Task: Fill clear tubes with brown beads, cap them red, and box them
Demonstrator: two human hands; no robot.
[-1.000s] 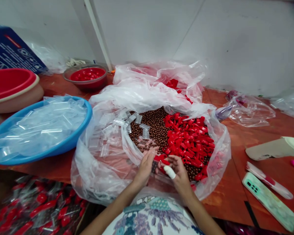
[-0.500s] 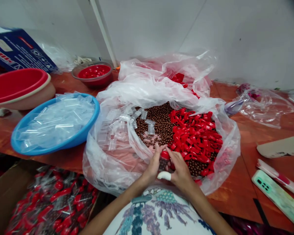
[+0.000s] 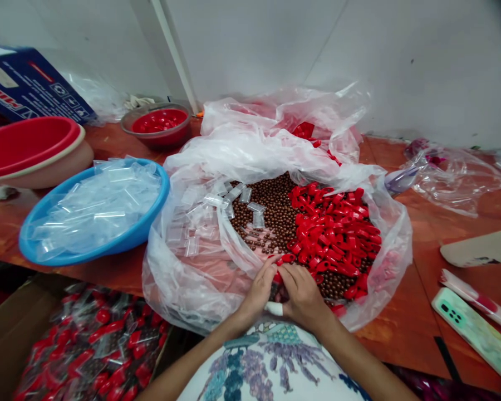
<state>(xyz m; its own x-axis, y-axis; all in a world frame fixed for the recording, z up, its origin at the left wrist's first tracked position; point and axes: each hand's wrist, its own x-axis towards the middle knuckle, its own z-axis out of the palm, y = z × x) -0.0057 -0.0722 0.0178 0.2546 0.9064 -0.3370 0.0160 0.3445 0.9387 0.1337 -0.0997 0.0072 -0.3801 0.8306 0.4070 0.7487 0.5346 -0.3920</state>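
Observation:
Close to my body, my left hand (image 3: 256,292) and my right hand (image 3: 304,295) meet with fingers closed around one small clear container. Its red plastic cap (image 3: 283,259) shows above the fingertips; the lower part is mostly hidden. A white wrap (image 3: 274,308) covers my right thumb. Beyond the hands, an open plastic bag (image 3: 183,301) holds brown beads (image 3: 271,195), a heap of red plastic caps (image 3: 334,234) at the right, and small clear containers (image 3: 196,220) at the left.
At the left, a blue basin (image 3: 165,192) holds more clear containers, with red and pale basins (image 3: 73,150) behind it. Below is a cardboard box of filled red-capped packs (image 3: 104,351). A phone (image 3: 476,337) lies at the right; another bag (image 3: 250,111) sits behind.
My fingers have closed in over the container, and my right hand's fingers are bent further over its red cap. The wrapped thumb has shifted slightly left and down.

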